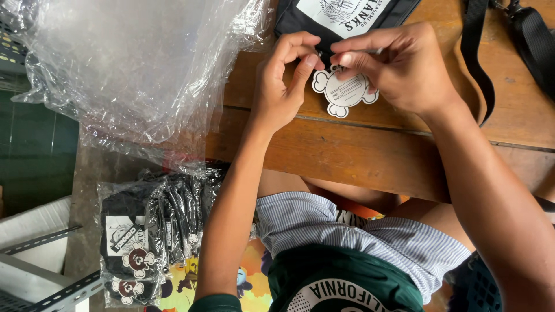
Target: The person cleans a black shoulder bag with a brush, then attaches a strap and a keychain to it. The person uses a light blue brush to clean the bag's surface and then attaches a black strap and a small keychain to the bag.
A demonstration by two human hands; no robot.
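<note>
A white paper tag (345, 92) shaped like a skull with crossed bones hangs at the near edge of a black bag (341, 17) with a white printed panel. My left hand (283, 81) pinches something small at the bag's edge, just above the tag's left side. My right hand (399, 66) pinches the tag's top, its thumb and forefinger pressed together against it. Both hands work over a brown wooden table (358, 150).
A big heap of clear plastic bags (139, 69) covers the table's left end. Below it, on the floor, lies a stack of bagged black bags (150, 237) with the same tags. A black strap (480, 52) runs across the table's right side. Grey metal angle bars (52, 289) sit at lower left.
</note>
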